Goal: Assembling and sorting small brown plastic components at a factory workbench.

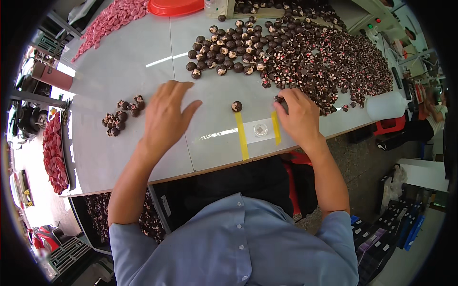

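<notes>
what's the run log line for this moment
left hand flat on table | right hand pinching dark bead | lone bead between hands

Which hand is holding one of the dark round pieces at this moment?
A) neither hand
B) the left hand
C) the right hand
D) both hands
C: the right hand pinches a dark round piece at its fingertips, while the left hand lies flat and empty on the table.

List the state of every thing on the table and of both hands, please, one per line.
left hand: open, flat on the table, holding nothing
right hand: closed on a dark piece
single dark piece: lying alone by the yellow tape
small group of dark pieces: loose, left of the left hand
large heap of dark pieces: spread out
pink pieces: piled
</notes>
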{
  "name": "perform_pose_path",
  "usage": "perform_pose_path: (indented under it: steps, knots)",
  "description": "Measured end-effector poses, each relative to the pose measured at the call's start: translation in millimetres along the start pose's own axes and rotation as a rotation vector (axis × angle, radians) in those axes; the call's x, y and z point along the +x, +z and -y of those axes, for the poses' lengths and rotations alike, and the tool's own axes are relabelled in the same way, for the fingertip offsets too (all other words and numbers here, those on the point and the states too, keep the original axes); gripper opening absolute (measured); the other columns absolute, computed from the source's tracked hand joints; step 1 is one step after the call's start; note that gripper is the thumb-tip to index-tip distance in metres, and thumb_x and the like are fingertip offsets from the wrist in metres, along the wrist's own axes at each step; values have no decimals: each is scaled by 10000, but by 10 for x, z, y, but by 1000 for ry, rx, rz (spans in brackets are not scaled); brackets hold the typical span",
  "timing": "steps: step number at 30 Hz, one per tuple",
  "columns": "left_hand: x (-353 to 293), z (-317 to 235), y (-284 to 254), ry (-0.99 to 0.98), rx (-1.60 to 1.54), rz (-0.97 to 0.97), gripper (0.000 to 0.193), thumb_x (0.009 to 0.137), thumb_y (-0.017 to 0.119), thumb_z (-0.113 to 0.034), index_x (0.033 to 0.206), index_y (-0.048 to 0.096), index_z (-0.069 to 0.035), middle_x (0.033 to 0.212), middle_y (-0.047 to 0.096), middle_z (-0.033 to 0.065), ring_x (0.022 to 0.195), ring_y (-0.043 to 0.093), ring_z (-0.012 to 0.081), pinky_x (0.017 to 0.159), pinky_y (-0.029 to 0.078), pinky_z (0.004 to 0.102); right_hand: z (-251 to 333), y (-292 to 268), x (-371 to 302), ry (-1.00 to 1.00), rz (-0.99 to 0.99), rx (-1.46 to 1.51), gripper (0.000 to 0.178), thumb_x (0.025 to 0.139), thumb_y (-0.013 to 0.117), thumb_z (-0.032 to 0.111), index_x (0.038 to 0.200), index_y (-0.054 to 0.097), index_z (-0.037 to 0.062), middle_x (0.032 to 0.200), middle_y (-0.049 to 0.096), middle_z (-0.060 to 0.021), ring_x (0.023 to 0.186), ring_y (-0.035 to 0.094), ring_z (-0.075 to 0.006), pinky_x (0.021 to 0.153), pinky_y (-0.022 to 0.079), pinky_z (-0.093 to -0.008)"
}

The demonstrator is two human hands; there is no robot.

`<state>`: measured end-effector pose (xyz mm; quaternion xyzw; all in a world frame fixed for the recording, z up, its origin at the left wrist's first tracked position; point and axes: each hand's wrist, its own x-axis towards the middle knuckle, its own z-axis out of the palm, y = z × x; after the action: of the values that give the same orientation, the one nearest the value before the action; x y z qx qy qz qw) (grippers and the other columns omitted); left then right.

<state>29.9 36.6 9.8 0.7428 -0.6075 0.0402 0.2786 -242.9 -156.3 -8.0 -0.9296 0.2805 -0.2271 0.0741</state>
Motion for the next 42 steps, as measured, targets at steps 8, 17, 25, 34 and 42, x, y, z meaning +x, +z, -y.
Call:
perform_pose_path:
  steps: [8,17,25,34,42]
  knots:
    - [241,-222,403,335,-344,371,380,834,733,61,1202,714,-32,1124,704,152,1010,690,368,876,574,441,151,229,108,-13,166,-30,131,852,713,107,959,660,51,995,640,-138,898,713,-342,764,593,-460]
    - [16,-272,68,-102,-502,366,271,837,787,13,1088,684,4,944,660,70,865,675,141,717,509,276,79,152,-6,74,191,146,290,854,683,38,1138,625,32,1030,628,-172,878,701,-395,750,586,-494]
    - [-104,-145,182,-415,-1034,465,178,962,744,-12,1122,669,8,1029,676,24,904,621,71,790,526,252,-4,-215,-220,78,91,438,254,869,782,-4,1099,682,37,987,636,-75,748,638,-190,657,521,-329]
    - [-157,-194,174,-300,-894,441,318,929,799,-9,1233,707,4,1026,682,39,922,641,83,783,544,264,115,-350,-281,195,151,641,283,906,711,-134,1173,715,-39,1145,679,-106,1006,725,-174,892,628,-300]
    - [-226,-136,272,-95,-881,331,327,879,830,-12,1188,728,21,982,702,123,842,710,209,710,588,348,321,-433,-214,85,304,537,312,856,768,-126,1152,744,-28,1172,729,-130,1007,724,-182,891,598,-303]
